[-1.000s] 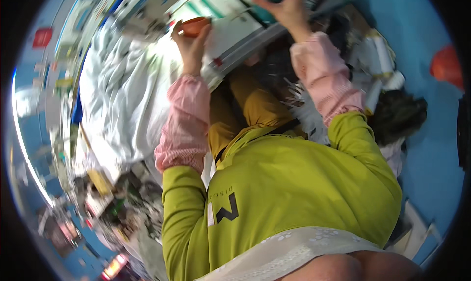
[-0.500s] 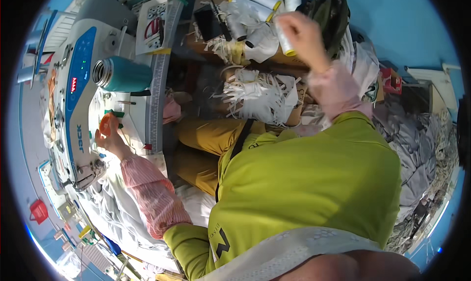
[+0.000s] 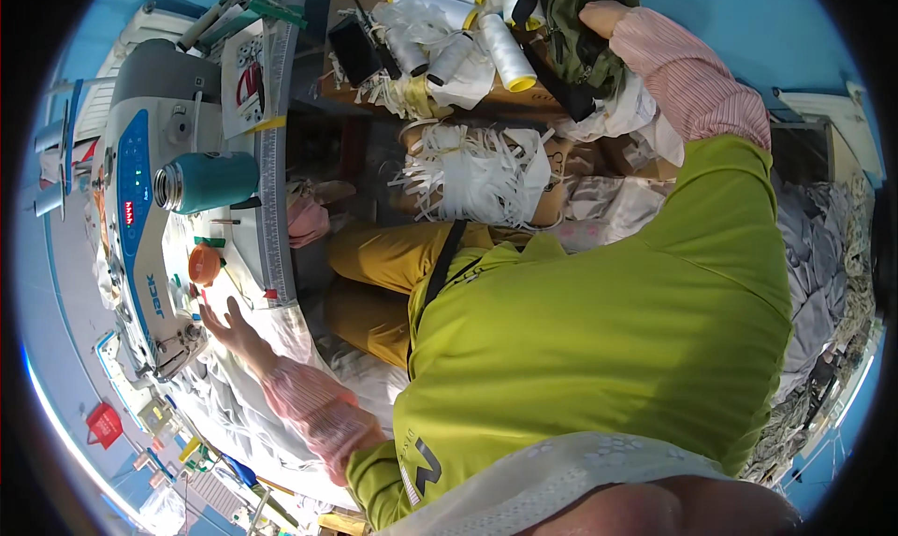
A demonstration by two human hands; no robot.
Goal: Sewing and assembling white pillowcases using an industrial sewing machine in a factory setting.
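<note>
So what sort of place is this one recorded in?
Most likely a sewing workshop. A white and blue industrial sewing machine stands on the table, large cones of white thread lie in a cardboard box, and heaps of grey fabric are piled at the side.

Hidden hands and small clutter

The right hand [image 3: 603, 17], at one o'clock, is half buried in the green bag [image 3: 580, 31]; its fingers are unseen. Items on the worktop [image 3: 248, 283] around the orange cup [image 3: 204, 265], at nine o'clock, are too small to tell.

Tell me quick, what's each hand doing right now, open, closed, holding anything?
Left hand: open, fingers spread flat on the white fabric, holding nothing.
Right hand: reaching into the dark green bag; grip cannot be told.
</note>
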